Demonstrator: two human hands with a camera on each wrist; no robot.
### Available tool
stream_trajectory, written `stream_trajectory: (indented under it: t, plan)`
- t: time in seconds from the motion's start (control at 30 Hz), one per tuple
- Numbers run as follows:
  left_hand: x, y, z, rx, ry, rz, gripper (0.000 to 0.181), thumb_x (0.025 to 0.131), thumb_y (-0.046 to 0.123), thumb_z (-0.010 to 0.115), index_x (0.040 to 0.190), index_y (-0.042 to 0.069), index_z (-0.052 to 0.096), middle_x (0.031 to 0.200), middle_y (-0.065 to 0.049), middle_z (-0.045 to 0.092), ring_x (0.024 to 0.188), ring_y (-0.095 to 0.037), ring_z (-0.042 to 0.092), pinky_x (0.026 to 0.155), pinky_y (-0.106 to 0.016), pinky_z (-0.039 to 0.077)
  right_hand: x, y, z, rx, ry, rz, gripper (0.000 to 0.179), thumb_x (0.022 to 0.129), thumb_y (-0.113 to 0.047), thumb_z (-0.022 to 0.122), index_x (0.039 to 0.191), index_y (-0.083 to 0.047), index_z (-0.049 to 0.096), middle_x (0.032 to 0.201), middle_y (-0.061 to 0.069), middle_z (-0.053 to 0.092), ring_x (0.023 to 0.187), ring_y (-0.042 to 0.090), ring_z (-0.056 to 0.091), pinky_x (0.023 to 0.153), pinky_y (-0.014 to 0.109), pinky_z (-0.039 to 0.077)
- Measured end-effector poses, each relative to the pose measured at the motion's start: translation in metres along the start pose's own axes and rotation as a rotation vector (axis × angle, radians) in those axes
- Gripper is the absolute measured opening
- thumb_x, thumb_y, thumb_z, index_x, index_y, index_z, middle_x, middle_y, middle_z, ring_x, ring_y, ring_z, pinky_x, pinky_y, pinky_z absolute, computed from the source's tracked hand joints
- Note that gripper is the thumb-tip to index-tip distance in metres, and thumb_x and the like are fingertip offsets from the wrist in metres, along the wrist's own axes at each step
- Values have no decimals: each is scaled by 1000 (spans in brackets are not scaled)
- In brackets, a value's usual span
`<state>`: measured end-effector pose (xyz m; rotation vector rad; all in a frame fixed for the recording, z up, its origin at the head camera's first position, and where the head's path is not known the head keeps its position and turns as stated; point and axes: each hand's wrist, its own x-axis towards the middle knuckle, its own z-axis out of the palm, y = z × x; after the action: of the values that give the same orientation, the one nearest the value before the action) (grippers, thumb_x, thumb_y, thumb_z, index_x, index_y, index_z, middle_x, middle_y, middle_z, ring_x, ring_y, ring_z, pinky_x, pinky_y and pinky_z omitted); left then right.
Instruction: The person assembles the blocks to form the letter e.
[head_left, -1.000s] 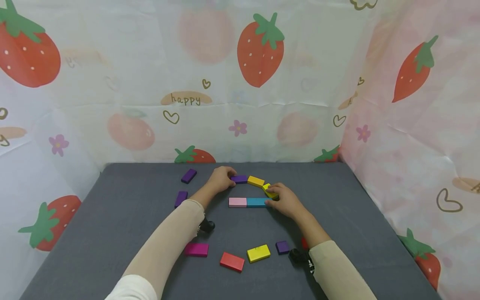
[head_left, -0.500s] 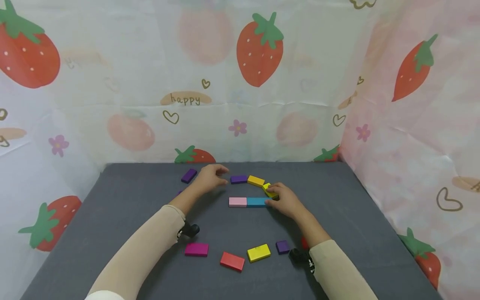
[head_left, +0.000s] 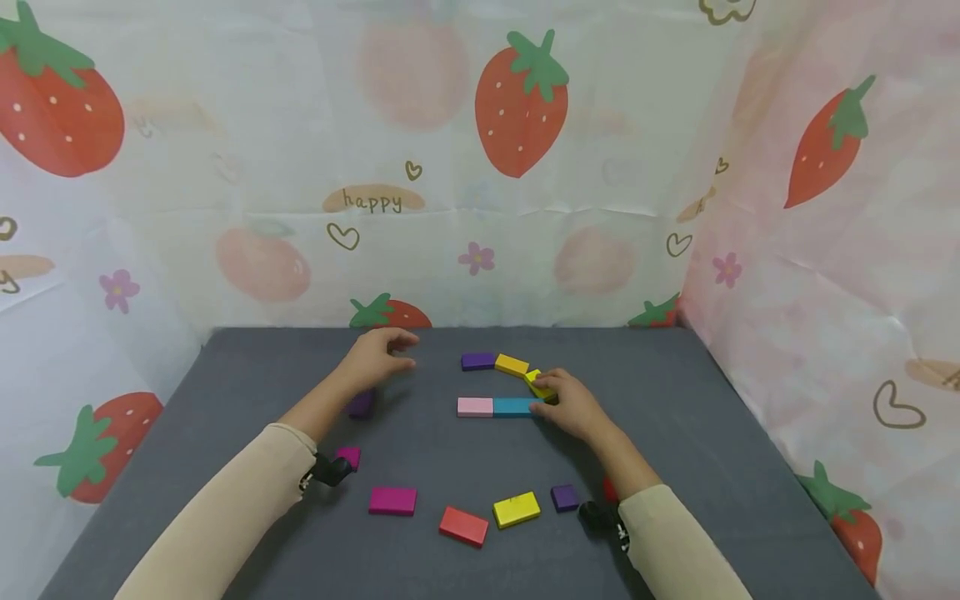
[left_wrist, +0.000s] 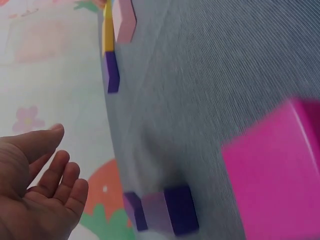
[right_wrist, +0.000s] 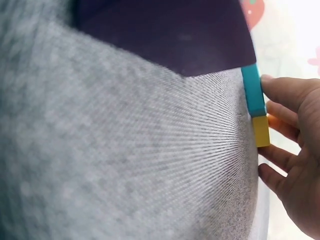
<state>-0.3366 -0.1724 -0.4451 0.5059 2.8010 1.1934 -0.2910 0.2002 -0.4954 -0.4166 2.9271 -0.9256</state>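
Note:
My left hand (head_left: pixel 377 358) is in the air at the table's far left, fingers relaxed and nothing in its grasp. Below it lies a purple block (head_left: pixel 362 404); a second purple block (left_wrist: pixel 135 211) shows in the left wrist view but is hidden by the hand in the head view. My right hand (head_left: pixel 572 405) holds a yellow block (head_left: pixel 540 386), with the thumb at the end of a blue block (right_wrist: pixel 253 90). A pink block (head_left: pixel 476 407) adjoins the blue one. Behind them, a purple block (head_left: pixel 477 362) and an orange-yellow block (head_left: pixel 512 365) continue a curve to the yellow block.
Nearer on the grey table (head_left: pixel 247 392) lie a magenta block (head_left: pixel 392 501), a red block (head_left: pixel 463 526), a yellow block (head_left: pixel 516 509) and a small purple block (head_left: pixel 565 498). Another magenta block (head_left: pixel 349 457) is beside my left wrist. A red piece (head_left: pixel 611 488) is partly covered by my right forearm.
My left hand has let go of the purple block at the curve's left end and moved left, over the loose purple blocks. My right hand stays in place.

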Motion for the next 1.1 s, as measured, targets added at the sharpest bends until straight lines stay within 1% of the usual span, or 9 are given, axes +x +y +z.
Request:
stream_trajectory:
  t: [0.1, 0.2, 0.33, 0.43, 0.5, 0.63, 0.8, 0.9, 1.1]
  plan:
    - [-5, -8, -9, -17, 17, -16, 46, 95, 20, 74, 138, 10, 62, 141, -12, 62, 133, -34, 55, 107, -52, 46, 0, 0, 1, 0, 0, 0, 48, 95, -25, 76, 137, -5, 65, 141, 14, 56, 133, 36, 53, 111, 53, 42]
    - [-8, -15, -16, -29, 39, -32, 45, 96, 20, 73, 139, 9, 61, 141, -14, 61, 133, -37, 54, 104, -52, 48, 0, 0, 1, -2, 5, 3, 48, 95, -25, 76, 137, -6, 65, 142, 14, 56, 133, 36, 52, 111, 53, 42]
    - [-9, -27, -24, -5, 63, -50, 45, 98, 21, 70, 140, 8, 60, 141, -17, 60, 132, -40, 54, 103, -55, 47, -1, 1, 1, -3, 8, 4, 47, 95, -25, 75, 137, -6, 65, 142, 13, 56, 133, 36, 52, 111, 53, 42]
    - [-10, -35, -29, 21, 76, -81, 45, 99, 22, 70, 140, 9, 59, 142, -17, 59, 133, -39, 53, 106, -56, 45, -1, 1, 1, 0, 9, 4, 47, 95, -25, 75, 137, -6, 64, 142, 13, 56, 134, 35, 52, 111, 53, 42]
    - [-10, -41, -31, 29, 82, -96, 46, 99, 22, 69, 141, 8, 58, 143, -18, 59, 135, -39, 51, 107, -57, 44, -1, 1, 2, -2, 13, -1, 47, 95, -25, 75, 137, -7, 64, 142, 13, 56, 133, 35, 53, 111, 53, 43]
    - [-8, -55, -32, 41, 100, -125, 47, 98, 21, 70, 141, 5, 58, 143, -20, 58, 136, -40, 50, 109, -56, 43, -1, 1, 3, 0, 20, -5, 47, 95, -25, 75, 137, -7, 65, 142, 13, 56, 133, 35, 53, 110, 54, 43]
    - [-7, -69, -30, 61, 100, -157, 50, 98, 21, 71, 142, 2, 56, 142, -24, 57, 135, -42, 50, 110, -55, 42, -2, 1, 2, 3, 18, -7, 47, 95, -25, 75, 137, -7, 64, 142, 13, 56, 133, 35, 53, 110, 53, 43]
    - [-6, -73, -30, 69, 101, -169, 52, 97, 22, 72, 141, 1, 56, 141, -26, 57, 132, -43, 51, 107, -55, 44, -2, 1, 2, 6, 14, -9, 47, 95, -24, 75, 138, -6, 64, 142, 13, 56, 133, 35, 53, 111, 53, 43]
    - [-2, -81, -28, 52, 83, -163, 58, 96, 26, 74, 143, 0, 54, 141, -27, 57, 132, -43, 52, 104, -55, 46, -3, 0, 1, 10, 14, -7, 47, 95, -24, 75, 138, -6, 64, 142, 13, 56, 133, 35, 52, 111, 53, 42]
